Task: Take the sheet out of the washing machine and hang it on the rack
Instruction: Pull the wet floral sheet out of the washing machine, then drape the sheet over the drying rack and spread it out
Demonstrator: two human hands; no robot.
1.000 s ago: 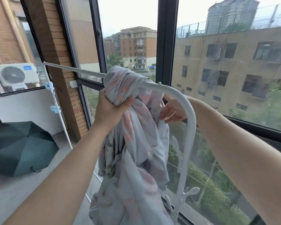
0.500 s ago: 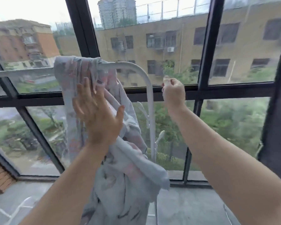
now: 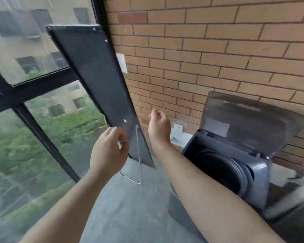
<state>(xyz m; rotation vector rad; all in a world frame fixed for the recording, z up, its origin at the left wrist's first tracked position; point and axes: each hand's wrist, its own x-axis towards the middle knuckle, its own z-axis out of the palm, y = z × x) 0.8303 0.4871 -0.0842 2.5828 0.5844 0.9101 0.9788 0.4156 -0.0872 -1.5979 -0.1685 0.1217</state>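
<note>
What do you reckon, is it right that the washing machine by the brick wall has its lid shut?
Not quite. The head view shows the washing machine by the brick wall, but its lid is raised open, tilted back toward the bricks, and the dark drum shows below it.

The left hand and right hand are bare, as are both forearms down to the frame's edge.

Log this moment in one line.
left hand: loosely curled, empty | right hand: loosely curled, empty | washing machine: lid open | sheet, rack: out of view
</note>
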